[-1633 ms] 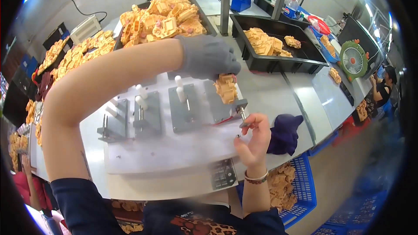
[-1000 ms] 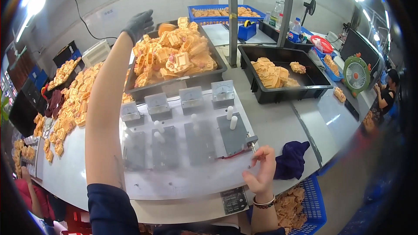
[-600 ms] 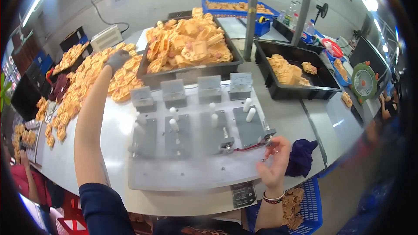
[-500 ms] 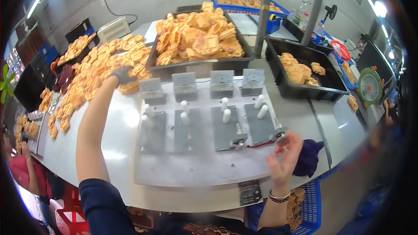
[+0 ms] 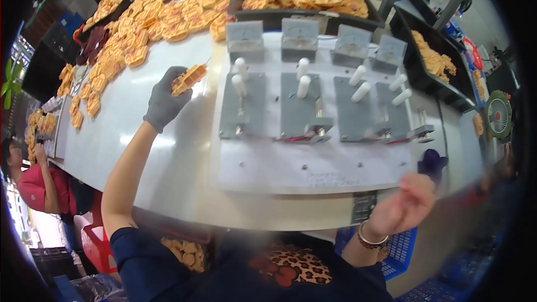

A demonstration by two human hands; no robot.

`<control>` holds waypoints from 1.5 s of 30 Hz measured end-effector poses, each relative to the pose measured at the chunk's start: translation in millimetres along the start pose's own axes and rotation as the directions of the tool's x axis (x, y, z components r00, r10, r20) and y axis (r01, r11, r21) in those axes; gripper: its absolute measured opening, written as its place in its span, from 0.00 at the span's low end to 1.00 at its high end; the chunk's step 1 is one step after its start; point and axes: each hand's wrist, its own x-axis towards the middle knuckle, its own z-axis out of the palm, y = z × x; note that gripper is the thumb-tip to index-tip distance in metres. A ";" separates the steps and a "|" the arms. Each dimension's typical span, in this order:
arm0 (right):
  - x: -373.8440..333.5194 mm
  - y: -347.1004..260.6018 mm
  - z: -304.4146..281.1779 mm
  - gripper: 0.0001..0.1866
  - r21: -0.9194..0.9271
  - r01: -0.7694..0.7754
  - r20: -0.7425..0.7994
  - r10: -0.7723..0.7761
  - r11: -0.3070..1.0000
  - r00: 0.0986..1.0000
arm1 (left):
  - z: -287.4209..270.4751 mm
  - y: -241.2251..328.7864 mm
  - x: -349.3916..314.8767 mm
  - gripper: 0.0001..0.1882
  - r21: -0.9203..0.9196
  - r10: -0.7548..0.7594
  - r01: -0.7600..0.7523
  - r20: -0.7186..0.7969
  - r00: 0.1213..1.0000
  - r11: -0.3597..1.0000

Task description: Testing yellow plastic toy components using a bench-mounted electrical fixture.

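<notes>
My left hand (image 5: 170,96), in a grey glove, grips a yellow-orange moulded plastic part (image 5: 190,80) above the table, left of the fixture board. Bare and wearing bracelets, my right hand (image 5: 403,204) is off the board's front right corner. Its fingers look curled but are smeared by motion, so what they hold, if anything, is unclear. On the white fixture board (image 5: 268,173) stand several grey plates with pairs of white pegs (image 5: 302,78) and small metal clamps (image 5: 320,127). Behind them is a row of needle meters (image 5: 244,39).
Loose plastic parts (image 5: 134,36) cover the table's back left. A heaped black tray (image 5: 302,17) stands behind the meters, and another black tray (image 5: 456,92) to the right. A purple cloth (image 5: 432,163), a green fan (image 5: 498,114) and a blue basket (image 5: 400,257) are at the right. A co-worker (image 5: 42,187) is at the far left.
My left hand has come back from the pile toward me with a plastic part in it. My right hand has left the rightmost clamp and moved nearer me. The view has shifted left and down.
</notes>
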 end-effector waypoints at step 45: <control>-26.0 -54.8 163.9 0.43 0.357 -0.456 0.559 0.205 0.816 0.804 | -5.0 -7.9 102.6 0.21 0.027 0.292 -0.302 -0.354 0.889 0.953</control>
